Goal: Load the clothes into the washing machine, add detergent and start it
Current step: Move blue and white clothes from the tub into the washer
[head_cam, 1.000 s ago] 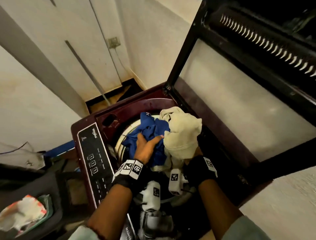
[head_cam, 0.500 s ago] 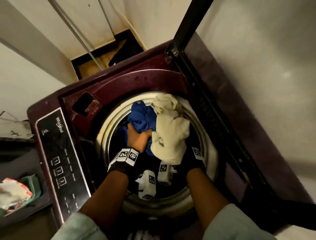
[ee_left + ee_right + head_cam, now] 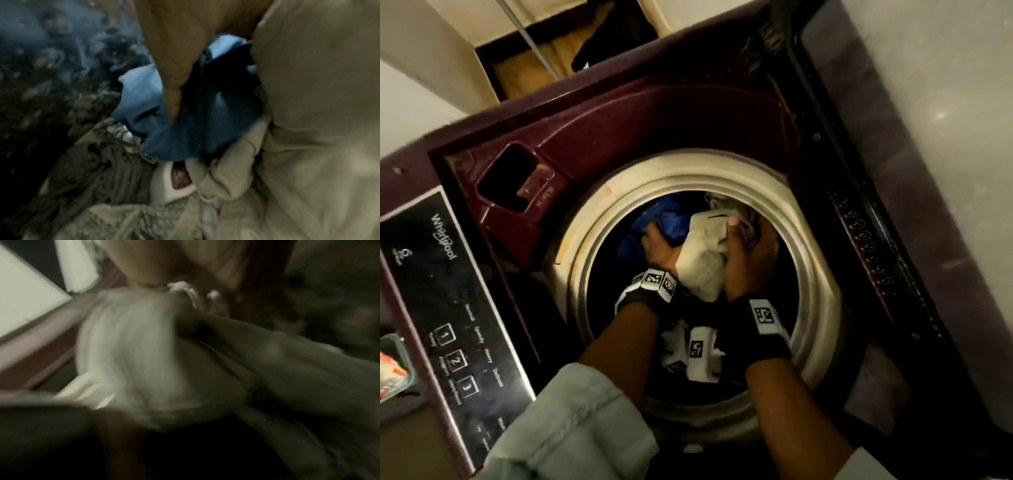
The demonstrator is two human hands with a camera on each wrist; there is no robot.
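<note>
The clothes sit down inside the round drum [image 3: 822,274] of a top-loading washing machine [image 3: 619,113], whose maroon top and pale drum rim fill the head view. Two pieces show plainly: a blue garment [image 3: 667,219] toward the far left of the opening and a cream garment [image 3: 705,253] beside it, between the two hands.

The left hand [image 3: 661,250] reaches into the drum with its fingers curled into the blue garment; in the left wrist view the blue garment [image 3: 185,129] bunches round a finger [image 3: 174,91] pressed into its folds, so this grip is closed on the blue cloth. Below it lies a heap of grey and patterned laundry [image 3: 107,186], blurred and dim.

The right hand [image 3: 748,260] is also inside the drum, its thumb lying over the top of the cream garment and its fingers wrapped behind it, a closed grip on that cloth. The right wrist view is badly blurred, yet the cream garment [image 3: 144,361] fills its middle, gathered under the hand.

Both wrists wear black bands with white coded tags. Pale sleeves cover the forearms at the bottom of the head view.

Left of the drum is a dark detergent recess [image 3: 517,181], and further left the black control panel [image 3: 445,308] with numbered buttons. The lid [image 3: 893,171] stands open on the right.
</note>
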